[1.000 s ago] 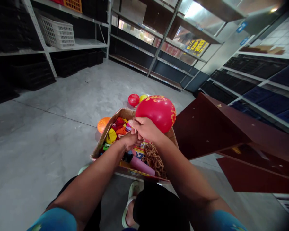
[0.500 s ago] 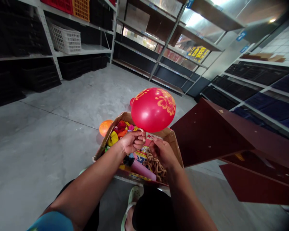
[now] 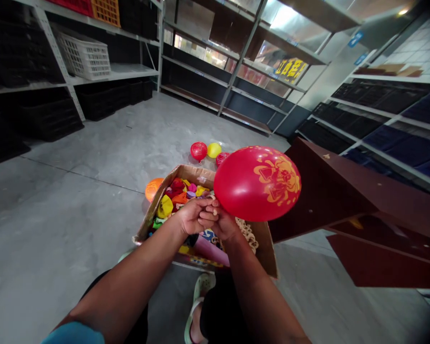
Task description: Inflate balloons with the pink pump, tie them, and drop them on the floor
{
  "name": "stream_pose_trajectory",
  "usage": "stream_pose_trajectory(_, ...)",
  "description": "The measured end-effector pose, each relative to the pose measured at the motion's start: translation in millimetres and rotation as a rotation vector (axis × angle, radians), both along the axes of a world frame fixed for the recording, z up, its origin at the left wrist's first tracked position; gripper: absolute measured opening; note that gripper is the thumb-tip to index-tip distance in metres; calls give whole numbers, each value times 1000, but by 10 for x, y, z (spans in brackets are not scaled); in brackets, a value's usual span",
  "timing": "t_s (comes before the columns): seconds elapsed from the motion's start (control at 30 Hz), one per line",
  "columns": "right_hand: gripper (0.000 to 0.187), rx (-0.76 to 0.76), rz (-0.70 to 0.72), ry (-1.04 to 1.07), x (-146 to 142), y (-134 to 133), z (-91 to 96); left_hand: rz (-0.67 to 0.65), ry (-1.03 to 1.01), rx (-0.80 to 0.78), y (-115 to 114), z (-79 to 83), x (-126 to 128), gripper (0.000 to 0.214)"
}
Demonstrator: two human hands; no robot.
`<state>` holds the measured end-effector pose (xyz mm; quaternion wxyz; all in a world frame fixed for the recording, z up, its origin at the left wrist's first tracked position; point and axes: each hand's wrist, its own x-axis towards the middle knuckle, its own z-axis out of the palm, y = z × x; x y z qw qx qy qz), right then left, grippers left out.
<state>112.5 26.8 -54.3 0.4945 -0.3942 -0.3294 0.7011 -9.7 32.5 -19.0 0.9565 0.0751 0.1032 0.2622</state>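
Observation:
A large inflated red balloon (image 3: 252,184) with a yellow print tilts to the right above an open cardboard box (image 3: 267,243). My left hand (image 3: 197,215) is closed at its neck end, with a bit of pale cord showing by the fingers. My right hand (image 3: 224,222) meets the left there, its fingers bent at the balloon's neck and partly hidden. Inside the box lie uninflated balloons (image 3: 165,206) in several colours, a pink tube-shaped thing (image 3: 211,251) and a heap of tan cord (image 3: 247,234).
On the floor beyond the box rest a red balloon (image 3: 198,151) and a yellow balloon (image 3: 214,150); an orange balloon (image 3: 153,189) lies at its left. Dark red boards (image 3: 344,191) stand close on the right. Shelving with crates (image 3: 89,57) lines the walls.
My right hand has moved left to the balloon's neck, against my left hand. The balloon has swung right and down, uncovering the small balloons on the floor behind.

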Motion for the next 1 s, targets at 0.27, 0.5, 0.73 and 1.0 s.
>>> stream_pose_trajectory(0.27,21,-22,-88,-91,46,-5,-148,-50,-10,16,-25,-40,-13,9)
stream_pose_trajectory(0.5,24,-66,-187,-200,53,-11,-146,-46,247,113,81,-112,-83,10)
stream_pose_trajectory(0.73,27,-118,-136,-278,107,-71,-25,167,867,406,115,-158,-54,19)
stream_pose_trajectory(1.0,15,152,-156,-538,90,-145,-28,370,1575,1013,175,-324,33,33)
